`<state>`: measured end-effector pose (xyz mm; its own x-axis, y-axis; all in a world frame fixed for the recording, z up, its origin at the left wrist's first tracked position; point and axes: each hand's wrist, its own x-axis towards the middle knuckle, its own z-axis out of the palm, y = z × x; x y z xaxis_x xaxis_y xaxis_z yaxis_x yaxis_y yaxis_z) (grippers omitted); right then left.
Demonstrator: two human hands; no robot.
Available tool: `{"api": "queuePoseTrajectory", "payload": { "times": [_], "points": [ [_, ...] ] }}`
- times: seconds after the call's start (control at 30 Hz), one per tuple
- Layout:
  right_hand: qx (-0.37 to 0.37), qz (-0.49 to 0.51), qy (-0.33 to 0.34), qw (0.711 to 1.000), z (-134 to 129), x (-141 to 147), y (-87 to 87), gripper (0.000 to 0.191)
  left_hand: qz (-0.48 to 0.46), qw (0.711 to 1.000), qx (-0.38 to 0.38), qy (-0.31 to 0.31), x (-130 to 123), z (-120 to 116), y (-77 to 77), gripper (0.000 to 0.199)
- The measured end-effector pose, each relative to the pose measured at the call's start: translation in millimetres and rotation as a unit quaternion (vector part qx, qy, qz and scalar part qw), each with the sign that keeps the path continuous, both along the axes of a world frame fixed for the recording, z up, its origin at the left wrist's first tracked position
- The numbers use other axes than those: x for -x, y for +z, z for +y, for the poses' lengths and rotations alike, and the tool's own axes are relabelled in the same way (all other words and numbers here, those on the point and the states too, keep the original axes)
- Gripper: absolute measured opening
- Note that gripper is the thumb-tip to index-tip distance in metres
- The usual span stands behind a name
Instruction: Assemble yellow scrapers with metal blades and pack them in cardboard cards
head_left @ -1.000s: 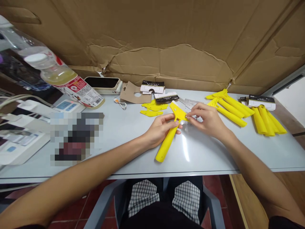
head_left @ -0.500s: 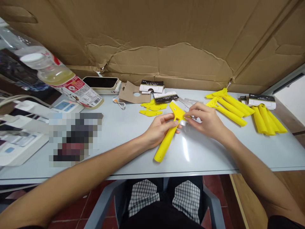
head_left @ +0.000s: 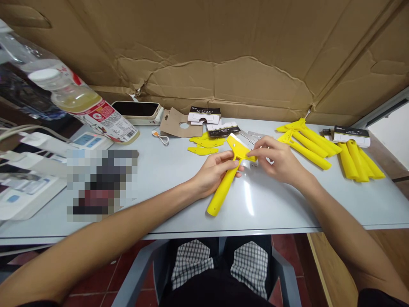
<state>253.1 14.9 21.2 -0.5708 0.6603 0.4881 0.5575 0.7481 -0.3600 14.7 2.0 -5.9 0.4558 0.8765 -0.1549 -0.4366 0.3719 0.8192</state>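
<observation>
A yellow plastic scraper (head_left: 224,187) with a wide head and a round handle slants over the table, handle end toward me. My left hand (head_left: 214,171) is closed round the neck where handle and head join, thumb on top. On the head's left side a small screw shows. My right hand (head_left: 274,158) is at the right end of the head, thumb and fingers drawn together in a pinch; its index fingertip touches the head. Whatever lies between those fingertips is too small to make out. A few tiny metal pieces (head_left: 254,165) lie on the table just below.
Yellow blade covers (head_left: 204,151), blade boxes (head_left: 204,115) and brown card (head_left: 175,123) lie behind the scraper. More yellow scraper parts (head_left: 311,149) and handles (head_left: 358,164) are at right. At left stand a drink bottle (head_left: 99,115), a phone (head_left: 137,109) and power strips (head_left: 32,192).
My right hand's fingers have shifted slightly at the right end of the scraper head, leaving more of it uncovered. My left hand keeps the same grip.
</observation>
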Motion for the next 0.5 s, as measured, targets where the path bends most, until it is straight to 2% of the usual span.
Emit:
{"api": "queuePoseTrajectory", "payload": {
  "times": [0.13, 0.2, 0.3, 0.37, 0.43, 0.5],
  "points": [
    [0.010, 0.036, -0.032, 0.999, -2, 4, 5.1, 0.028, 0.000, 1.000, 0.003, 0.007, 1, 2, -0.5, 0.020],
    [0.069, 0.094, -0.072, 0.991, -3, 7, 8.3, 0.026, 0.001, 1.000, 0.008, 0.009, 1, 3, -0.3, 0.023],
    [0.244, 0.188, -0.104, 0.946, -2, 9, 9.1, 0.031, 0.028, 0.999, 0.020, 0.024, 1, 2, 1.1, 0.045],
    [0.330, 0.233, -0.105, 0.909, 0, 11, 6.7, 0.031, 0.078, 0.996, 0.016, 0.050, 2, 1, 2.4, 0.064],
    [0.374, 0.262, -0.106, 0.883, 2, 13, 3.6, 0.030, 0.147, 0.985, -0.022, 0.082, 4, -2, 4.2, 0.076],
    [0.395, 0.282, -0.114, 0.867, 2, 16, 1.7, 0.028, 0.213, 0.967, -0.099, 0.096, 7, -5, 7.0, 0.075]
  ]
}}
